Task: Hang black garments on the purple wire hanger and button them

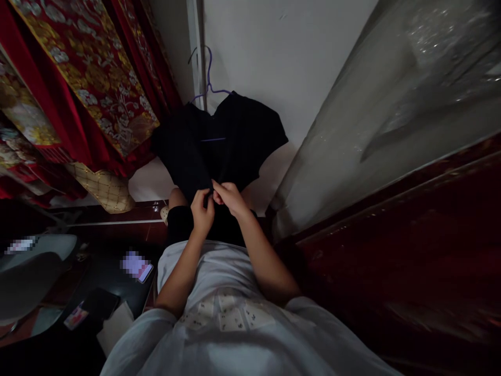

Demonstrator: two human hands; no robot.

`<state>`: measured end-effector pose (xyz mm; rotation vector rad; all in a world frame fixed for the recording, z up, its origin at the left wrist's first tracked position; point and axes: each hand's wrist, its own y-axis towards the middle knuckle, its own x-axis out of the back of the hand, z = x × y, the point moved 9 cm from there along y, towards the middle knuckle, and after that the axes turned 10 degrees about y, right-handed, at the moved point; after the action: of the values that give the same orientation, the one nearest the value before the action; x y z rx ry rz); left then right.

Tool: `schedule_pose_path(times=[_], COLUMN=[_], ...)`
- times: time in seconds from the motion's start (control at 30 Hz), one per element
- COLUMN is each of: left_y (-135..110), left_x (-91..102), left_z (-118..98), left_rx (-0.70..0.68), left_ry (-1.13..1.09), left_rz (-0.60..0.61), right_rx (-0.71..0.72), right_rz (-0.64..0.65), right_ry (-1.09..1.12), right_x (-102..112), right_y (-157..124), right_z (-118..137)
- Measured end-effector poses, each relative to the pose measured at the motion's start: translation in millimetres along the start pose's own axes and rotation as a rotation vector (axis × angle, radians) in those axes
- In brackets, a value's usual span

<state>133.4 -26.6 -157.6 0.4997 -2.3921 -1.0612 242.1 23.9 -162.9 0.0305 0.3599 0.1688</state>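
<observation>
On curved hanger (209,83), black cloth (245,138), pinching fingers (224,192)

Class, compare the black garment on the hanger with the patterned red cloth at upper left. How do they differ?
The black garment looks plain, whereas the red cloth bears gold and silvery floral patterns. The left hand and right hand are at the black garment's front; neither touches the red cloth. Both are hanging fabric.

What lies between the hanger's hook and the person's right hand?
In the head view, the black garment lies between the hook and the right hand.
</observation>
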Motion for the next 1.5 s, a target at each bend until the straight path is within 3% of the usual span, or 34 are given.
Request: schedule_pose_path(times=[0.37, 0.6, 0.77, 1.03, 1.13, 1.3, 1.5], left_y=[-2, 0, -1, -5, -7, -9, -7], left_x=[6.1, -6.6, -19.8, -31.3, -40.0, -51.7, -52.6], left_z=[4, 1, 0, 3, -1, -22, -30], left_rx=[0.06, 0.004, -0.015, 0.006, 0.006, -0.015, -0.054], left_ry=[-0.023, 0.031, 0.026, 0.06, 0.079, 0.082, 0.068], left_rz=[-0.047, 0.054, 0.104, 0.196, 0.236, 0.267, 0.277], right_rx=[-0.058, -0.38, -0.284, -0.004, -0.005, 0.047, 0.117], right_rz=[0.059, 0.097, 0.019, -0.127, -0.118, -0.074, -0.04], right_ry=[0.253, 0.628, 0.636, 0.319, 0.324, 0.282, 0.192], right_x=[-5, -4, -3, -15, -11, -5, -4], right_y=[-4, -8, 19, 70, 85, 108, 106], right_z=[-5, -12, 24, 68, 84, 132, 157])
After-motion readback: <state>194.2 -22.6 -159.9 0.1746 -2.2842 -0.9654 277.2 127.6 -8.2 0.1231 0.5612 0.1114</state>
